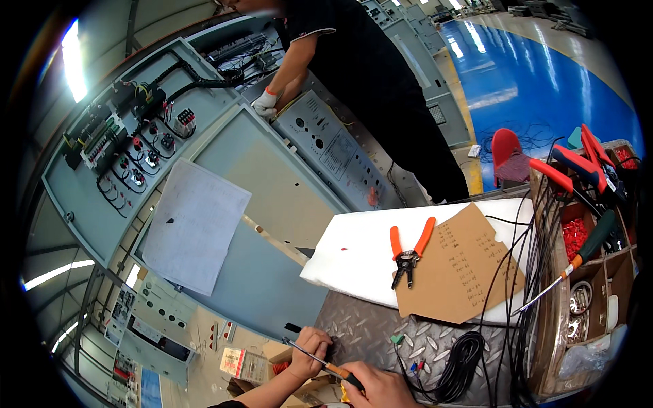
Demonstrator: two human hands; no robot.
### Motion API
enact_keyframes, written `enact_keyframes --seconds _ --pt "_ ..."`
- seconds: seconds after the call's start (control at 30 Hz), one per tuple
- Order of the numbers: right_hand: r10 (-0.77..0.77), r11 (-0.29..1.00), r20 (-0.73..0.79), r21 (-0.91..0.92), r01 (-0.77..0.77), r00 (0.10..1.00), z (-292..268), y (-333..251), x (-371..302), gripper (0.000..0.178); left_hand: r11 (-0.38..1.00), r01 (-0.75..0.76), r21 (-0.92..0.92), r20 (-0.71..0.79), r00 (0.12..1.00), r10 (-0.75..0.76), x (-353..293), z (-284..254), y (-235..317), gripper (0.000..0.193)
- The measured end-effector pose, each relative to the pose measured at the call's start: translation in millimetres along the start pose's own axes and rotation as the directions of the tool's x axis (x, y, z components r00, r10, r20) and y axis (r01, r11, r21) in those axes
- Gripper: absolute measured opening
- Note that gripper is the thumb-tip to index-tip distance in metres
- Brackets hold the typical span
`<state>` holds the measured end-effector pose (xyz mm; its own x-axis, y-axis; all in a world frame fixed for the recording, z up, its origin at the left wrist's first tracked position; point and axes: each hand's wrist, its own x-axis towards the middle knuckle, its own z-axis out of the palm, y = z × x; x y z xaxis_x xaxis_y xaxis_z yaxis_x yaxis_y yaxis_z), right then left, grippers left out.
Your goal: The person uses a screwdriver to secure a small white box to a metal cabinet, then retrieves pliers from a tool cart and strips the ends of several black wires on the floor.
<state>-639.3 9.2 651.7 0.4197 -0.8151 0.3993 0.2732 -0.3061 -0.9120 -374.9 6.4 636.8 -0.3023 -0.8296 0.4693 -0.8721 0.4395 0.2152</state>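
My right hand (382, 389) is closed round the orange-and-dark handle of a screwdriver (338, 371). Its metal shaft points up and left, crossing in front of my left hand (309, 352). The left fingers are curled together at a small dark item, too hidden to name. Just right of my hands, a coil of black wire (464, 364) lies on the metal tread plate (381, 315), near a small green connector (397, 338). Beyond it, orange-handled wire strippers (408, 255) rest across white foam (354, 234) and a piece of brown cardboard (454, 275) with handwriting.
A divided box (547, 367) at right holds pliers (585, 166), another screwdriver (588, 245) and red terminals (575, 236). Paper sheets (197, 221) hang over the grey cabinet (279, 279). A co-worker (360, 61) with a white glove leans over a panel. Cartons (245, 365) sit below left.
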Motion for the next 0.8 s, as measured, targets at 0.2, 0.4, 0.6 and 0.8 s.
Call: enact_keyframes --seconds 0.2,0.4,0.6,0.8 --pt "-0.008 1.0 -0.01 -0.015 0.008 1.0 0.0 -0.2 0.8 0.018 1.0 0.013 -0.027 -0.002 1.0 -0.013 0.9 1.1 -0.5 0.003" --pt "-0.024 1.0 -0.021 -0.003 0.024 1.0 -0.2 -2.2 1.5 0.018 1.0 0.012 -0.022 0.004 1.0 -0.012 1.3 -1.2 1.0 0.004" --pt "0.02 1.0 0.017 -0.005 -0.019 1.0 -1.1 -2.4 0.2 0.019 1.0 0.021 -0.011 0.021 1.0 -0.021 3.5 -2.5 3.8 0.004" --pt "0.017 1.0 0.013 0.004 -0.017 1.0 0.9 -2.4 0.2 0.02 1.0 0.03 -0.001 0.03 0.999 -0.03 0.4 -4.5 4.1 0.004"
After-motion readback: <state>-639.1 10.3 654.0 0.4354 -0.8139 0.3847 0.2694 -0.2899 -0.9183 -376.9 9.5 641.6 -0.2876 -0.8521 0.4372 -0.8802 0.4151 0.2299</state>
